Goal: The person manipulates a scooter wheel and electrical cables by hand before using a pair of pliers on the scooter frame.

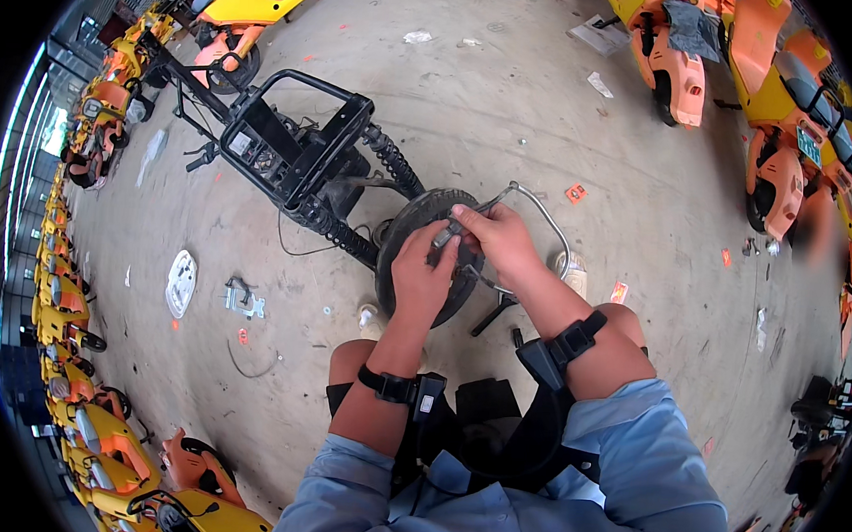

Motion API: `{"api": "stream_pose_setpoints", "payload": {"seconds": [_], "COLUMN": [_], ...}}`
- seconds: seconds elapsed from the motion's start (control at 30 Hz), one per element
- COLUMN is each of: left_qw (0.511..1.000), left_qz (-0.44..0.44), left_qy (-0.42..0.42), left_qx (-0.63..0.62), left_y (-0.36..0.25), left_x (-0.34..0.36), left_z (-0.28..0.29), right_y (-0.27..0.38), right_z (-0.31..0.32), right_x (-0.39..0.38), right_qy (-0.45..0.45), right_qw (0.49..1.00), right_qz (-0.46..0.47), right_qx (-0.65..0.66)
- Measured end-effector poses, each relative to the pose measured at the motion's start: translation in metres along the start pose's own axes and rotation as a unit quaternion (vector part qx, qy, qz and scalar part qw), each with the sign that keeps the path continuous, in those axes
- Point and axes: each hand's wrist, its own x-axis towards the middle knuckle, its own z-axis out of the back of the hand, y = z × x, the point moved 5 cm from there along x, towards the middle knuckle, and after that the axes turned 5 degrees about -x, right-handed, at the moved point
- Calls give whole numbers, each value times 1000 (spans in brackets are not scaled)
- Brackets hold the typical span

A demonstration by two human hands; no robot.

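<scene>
Concrete floor amid yellow-orange scooters, small metal part in the grip of both hands.

Grey concrete floor, scuffed and streaked. On it we note a stripped black scooter frame; to our left, a white oval panel, a pale metal bracket and a thin curved cable. Farther out we log a red-orange square, a white scrap, clear plastic. Yellow-and-orange scooters line both sides.
</scene>
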Motion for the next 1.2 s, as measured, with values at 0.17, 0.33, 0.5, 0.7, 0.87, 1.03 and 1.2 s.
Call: {"api": "stream_pose_setpoints", "payload": {"seconds": [0.17,0.33,0.5,0.7,0.87,1.03,1.2], "left_qw": [999,996,993,989,984,985,994], "left_qz": [22,80,84,99,117,102,97], "left_qy": [21,35,14,5,-16,-8,10], "left_qx": [-21,-24,-76,-108,-131,-142,-55], "left_y": [6,32,44,51,52,47,44], "left_x": [-3,-13,-10,-3,-3,-2,-1], "left_z": [-5,-2,7,23,23,13,9], "right_y": [3,-6,-9,3,-2,1,6], "right_z": [1,-10,-26,-44,-39,-27,-19], "right_x": [-8,-8,-4,-11,0,3,5], "right_qy": [6,30,33,60,47,43,44], "right_qw": [1000,999,999,996,995,996,995], "right_qz": [6,20,6,62,41,23,11], "right_qx": [14,17,6,-34,-81,-80,-88]}}
